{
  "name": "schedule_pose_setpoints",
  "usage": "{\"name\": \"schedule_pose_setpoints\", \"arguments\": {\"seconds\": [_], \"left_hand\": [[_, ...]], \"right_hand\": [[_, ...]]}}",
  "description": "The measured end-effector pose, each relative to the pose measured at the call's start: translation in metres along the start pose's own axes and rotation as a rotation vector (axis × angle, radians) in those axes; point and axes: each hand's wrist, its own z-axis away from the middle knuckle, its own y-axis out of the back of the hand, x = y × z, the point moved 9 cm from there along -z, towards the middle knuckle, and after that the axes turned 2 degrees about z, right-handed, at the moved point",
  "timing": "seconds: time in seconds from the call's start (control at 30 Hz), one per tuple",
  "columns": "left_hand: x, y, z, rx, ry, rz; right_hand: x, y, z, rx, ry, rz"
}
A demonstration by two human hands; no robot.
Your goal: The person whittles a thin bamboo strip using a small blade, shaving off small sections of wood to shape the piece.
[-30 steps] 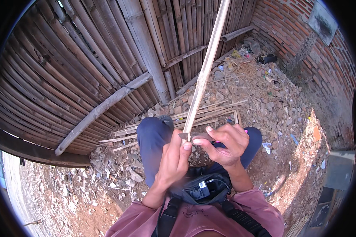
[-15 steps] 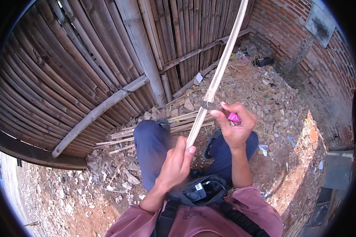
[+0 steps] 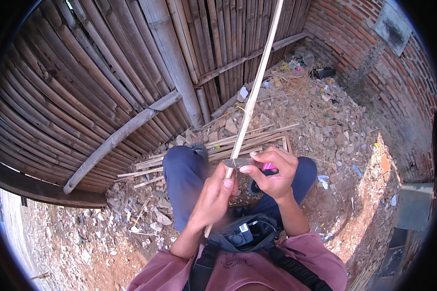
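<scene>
My left hand [image 3: 211,200] is closed round a long pale bamboo strip [image 3: 250,103]. The strip slants up and away past the top of the view, and its lower end pokes out below my fist near my waist. In my right hand [image 3: 276,173] is a knife [image 3: 240,163], pinched close to its short grey blade, with some bright pink of its handle showing between the fingers. The blade lies across the strip just above my left thumb. Whether it cuts into the bamboo cannot be made out.
Several loose bamboo strips [image 3: 257,140] lie on the rubble beyond my knees. A bamboo slat wall [image 3: 97,92] rises at the left, a brick wall [image 3: 374,63] at the right. An unzipped black waist bag [image 3: 242,234] sits at my lap.
My right hand and the knife have come down and left, closer to my left hand. The strip has shifted toward me and left, and its lower end now shows below my left fist.
</scene>
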Motion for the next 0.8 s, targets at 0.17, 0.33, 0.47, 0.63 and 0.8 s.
{"name": "schedule_pose_setpoints", "arguments": {"seconds": [0.17,0.33,0.47,0.63,0.8], "left_hand": [[-0.002,0.001,0.001,0.008,0.041,0.140],[0.002,0.005,0.002,0.025,0.017,0.045],[0.001,0.008,0.000,0.071,-0.034,-0.040],[0.010,0.005,-0.001,0.026,-0.040,-0.028],[0.010,0.011,0.000,0.130,-0.076,-0.096]], "right_hand": [[-0.005,-0.005,0.006,-0.052,-0.002,0.042],[-0.009,-0.008,0.007,-0.065,-0.010,0.021],[-0.016,-0.006,0.004,-0.086,0.044,0.103],[-0.020,-0.003,0.004,-0.099,0.053,0.126],[-0.027,-0.003,0.001,-0.097,0.051,0.122]]}}
